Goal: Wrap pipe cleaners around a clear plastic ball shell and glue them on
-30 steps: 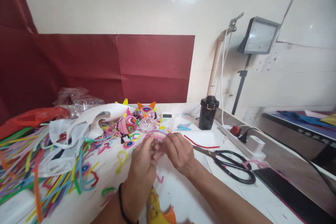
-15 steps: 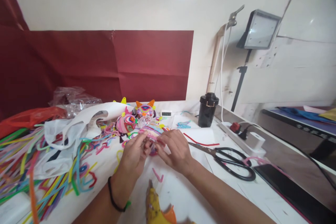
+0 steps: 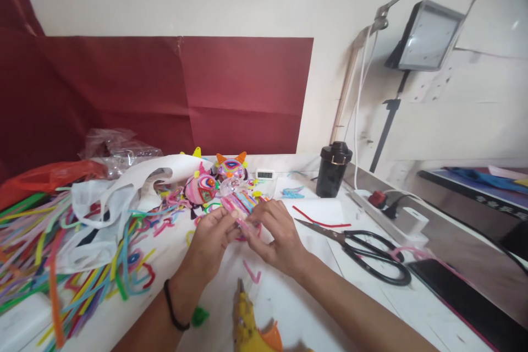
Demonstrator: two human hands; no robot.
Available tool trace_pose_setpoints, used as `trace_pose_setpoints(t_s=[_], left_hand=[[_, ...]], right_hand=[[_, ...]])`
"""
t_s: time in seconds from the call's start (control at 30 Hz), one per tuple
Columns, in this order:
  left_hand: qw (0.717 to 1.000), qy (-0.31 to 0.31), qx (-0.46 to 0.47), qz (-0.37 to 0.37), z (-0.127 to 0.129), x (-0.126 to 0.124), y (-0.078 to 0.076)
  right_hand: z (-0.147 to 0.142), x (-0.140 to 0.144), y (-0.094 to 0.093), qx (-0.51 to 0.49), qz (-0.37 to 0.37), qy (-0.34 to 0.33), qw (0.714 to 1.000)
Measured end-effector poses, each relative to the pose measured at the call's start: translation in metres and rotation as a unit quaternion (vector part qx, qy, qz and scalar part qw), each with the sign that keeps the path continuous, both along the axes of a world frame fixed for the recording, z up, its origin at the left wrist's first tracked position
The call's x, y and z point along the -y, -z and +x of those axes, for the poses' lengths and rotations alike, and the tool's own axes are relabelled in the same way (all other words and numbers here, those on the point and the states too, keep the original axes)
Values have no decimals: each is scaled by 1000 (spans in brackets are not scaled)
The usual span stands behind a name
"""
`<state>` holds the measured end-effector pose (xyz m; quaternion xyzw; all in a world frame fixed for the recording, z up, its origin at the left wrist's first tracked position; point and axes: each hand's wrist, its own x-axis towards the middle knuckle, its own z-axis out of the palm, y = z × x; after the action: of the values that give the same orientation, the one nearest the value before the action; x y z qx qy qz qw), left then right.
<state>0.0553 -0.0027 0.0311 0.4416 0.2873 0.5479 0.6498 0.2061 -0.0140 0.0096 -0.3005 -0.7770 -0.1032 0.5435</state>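
I see both hands meet over the middle of the table [image 3: 289,308], a little toward its far edge. The left hand [image 3: 210,239] and the right hand [image 3: 274,234] both grasp the same small striped piece [image 3: 243,204], made of pink and coloured fuzzy wire; the fingertips of both hands pinch it from each side, so neither hand is released. The piece is lifted just above the table surface, in front of two round colourful figures [image 3: 214,181] that stand near the far edge. A short pink wire bit [image 3: 251,272] lies on the table just below the hands. A yellow glue gun [image 3: 247,324] is at the near edge, between the forearms. Black scissors [image 3: 367,256] lie to the right, well apart from the right hand. A big heap of coloured wires [image 3: 61,253] covers the left side of the table.
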Motion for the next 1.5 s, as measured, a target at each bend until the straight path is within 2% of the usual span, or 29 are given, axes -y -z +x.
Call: trace_pose_setpoints(t_s=[0.3,0.57,0.83,0.97,1.17,1.27,1.4,1.5], left_hand=[[1000,-15,-9,10,-2,4,15],[999,-14,43,12,-2,6,19],[998,-65,-24,4,-1,11,15],[994,-76,-80,28,-1,10,17],[986,-90,-128,64,-4,6,23],[978,-94,-164,86,-8,2,24],[969,-95,-200,113,-11,-3,23],[961,-79,-228,134,-13,-3,21]], right_hand=[[-13,3,11,-61,-69,28,995],[-21,9,6,-158,-139,22,977],[-24,14,3,-167,-177,27,970],[-25,15,2,-177,-199,32,964],[-28,18,3,-170,-212,79,959],[-27,17,1,-123,-201,103,966],[-13,13,-10,-84,-194,78,974],[3,6,-23,-78,-161,43,983]])
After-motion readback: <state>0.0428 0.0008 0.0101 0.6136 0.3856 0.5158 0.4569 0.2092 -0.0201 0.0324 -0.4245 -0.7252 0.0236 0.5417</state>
